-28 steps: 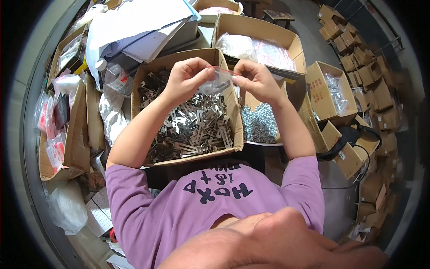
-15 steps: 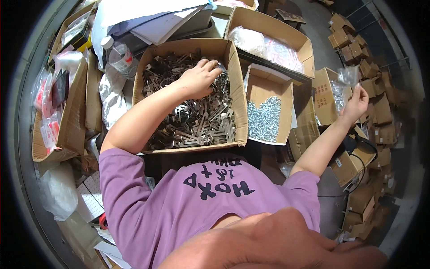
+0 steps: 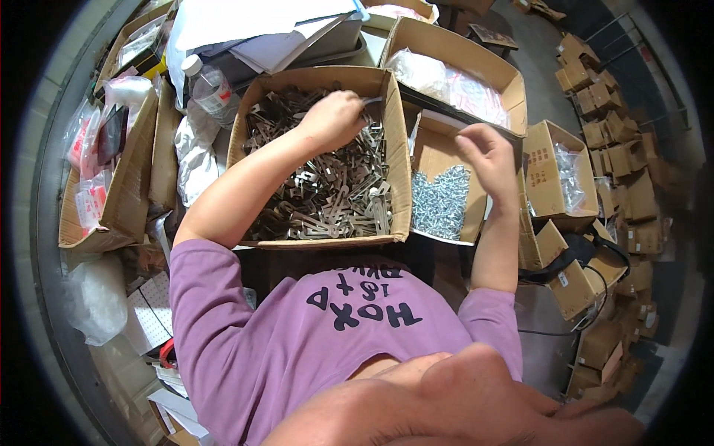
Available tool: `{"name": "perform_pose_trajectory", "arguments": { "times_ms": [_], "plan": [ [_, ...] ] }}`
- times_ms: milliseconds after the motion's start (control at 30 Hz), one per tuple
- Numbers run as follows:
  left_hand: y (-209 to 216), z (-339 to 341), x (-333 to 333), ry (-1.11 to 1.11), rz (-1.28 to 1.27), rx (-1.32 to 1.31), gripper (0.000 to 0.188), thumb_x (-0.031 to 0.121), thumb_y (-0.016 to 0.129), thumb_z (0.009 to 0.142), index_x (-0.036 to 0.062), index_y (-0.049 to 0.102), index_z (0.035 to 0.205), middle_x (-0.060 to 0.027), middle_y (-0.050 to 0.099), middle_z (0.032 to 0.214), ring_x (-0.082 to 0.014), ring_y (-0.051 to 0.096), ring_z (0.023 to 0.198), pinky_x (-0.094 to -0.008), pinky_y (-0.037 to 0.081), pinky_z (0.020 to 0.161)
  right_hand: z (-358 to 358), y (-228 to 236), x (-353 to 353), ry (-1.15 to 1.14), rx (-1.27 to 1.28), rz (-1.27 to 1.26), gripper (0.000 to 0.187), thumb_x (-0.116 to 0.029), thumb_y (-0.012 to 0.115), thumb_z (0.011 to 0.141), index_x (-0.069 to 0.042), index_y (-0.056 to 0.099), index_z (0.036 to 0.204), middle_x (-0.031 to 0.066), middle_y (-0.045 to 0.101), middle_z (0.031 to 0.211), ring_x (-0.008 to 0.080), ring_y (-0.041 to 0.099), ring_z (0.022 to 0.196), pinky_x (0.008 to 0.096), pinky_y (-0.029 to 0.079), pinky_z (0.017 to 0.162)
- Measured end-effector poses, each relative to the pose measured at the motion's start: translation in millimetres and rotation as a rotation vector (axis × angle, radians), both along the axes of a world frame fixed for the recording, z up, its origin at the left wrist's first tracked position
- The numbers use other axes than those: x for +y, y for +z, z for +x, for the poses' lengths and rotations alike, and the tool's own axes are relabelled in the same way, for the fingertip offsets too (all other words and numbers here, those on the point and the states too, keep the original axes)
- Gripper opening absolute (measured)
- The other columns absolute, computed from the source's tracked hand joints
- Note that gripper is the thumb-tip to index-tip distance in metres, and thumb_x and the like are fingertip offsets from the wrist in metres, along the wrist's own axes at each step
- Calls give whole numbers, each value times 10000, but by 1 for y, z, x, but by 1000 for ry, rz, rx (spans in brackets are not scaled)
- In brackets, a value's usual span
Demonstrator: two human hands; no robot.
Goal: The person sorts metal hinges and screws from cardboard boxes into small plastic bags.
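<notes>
My left hand (image 3: 332,120) is closed over the far part of a large carton (image 3: 400,171) filled with loose flat metal brackets (image 3: 338,197). A thin metal bracket (image 3: 373,99) sticks out from its fingertips to the right. My right hand (image 3: 489,156) hovers over the right edge of a smaller carton (image 3: 439,151), its fingers loosely bent and apart, with nothing visible in them. A pile of silvery screws (image 3: 440,204) covers the near part of that smaller carton.
On the right stands a carton (image 3: 545,175) holding clear plastic bags (image 3: 571,182). Behind the screws is a box of plastic bags (image 3: 476,93). A plastic bottle (image 3: 212,91) stands left of the bracket carton. Stacked cartons (image 3: 628,167) line the far right.
My right hand has come back left from the bag carton to the screw carton, and the clear bag is no longer in it. My left hand now has a bracket lifted between its fingers.
</notes>
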State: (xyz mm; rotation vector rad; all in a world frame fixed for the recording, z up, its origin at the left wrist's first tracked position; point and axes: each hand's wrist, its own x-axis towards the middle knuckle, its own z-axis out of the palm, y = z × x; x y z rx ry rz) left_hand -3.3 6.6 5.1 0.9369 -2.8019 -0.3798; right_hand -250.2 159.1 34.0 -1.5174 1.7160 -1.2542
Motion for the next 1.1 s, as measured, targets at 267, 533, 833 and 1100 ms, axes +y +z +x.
{"name": "perform_pose_trajectory", "arguments": {
  "times_ms": [267,533,833,1100],
  "plan": [
    [18,1,13,-25,835,1165,321,94,736,769,-16,554,1010,5,547,760,-76,564,740,-229,505,697,56,-1,-16,223,-15,-28,348,-206,704,778,3,609,1040,71,587,904,112,567,764,243,467,662],
    [26,8,21,-174,1024,1019,173,156,647,861,-2,630,929,-39,649,843,-84,608,793,-231,507,716,73,-4,-43,325,-438,-190,185,-119,631,858,4,568,981,41,605,945,81,540,819,214,435,733],
    [29,10,13,-9,800,1011,142,111,639,865,-30,631,874,-62,651,813,-63,594,778,-229,512,687,67,4,-56,162,-115,-253,125,-101,618,863,1,584,928,19,610,845,59,548,732,211,450,673],
    [21,6,7,13,553,965,161,88,669,832,-20,657,951,-54,659,835,-65,598,769,-215,500,677,70,19,-57,207,26,-336,116,-67,623,832,7,598,918,45,621,864,93,562,757,233,456,687]
  ]
}}
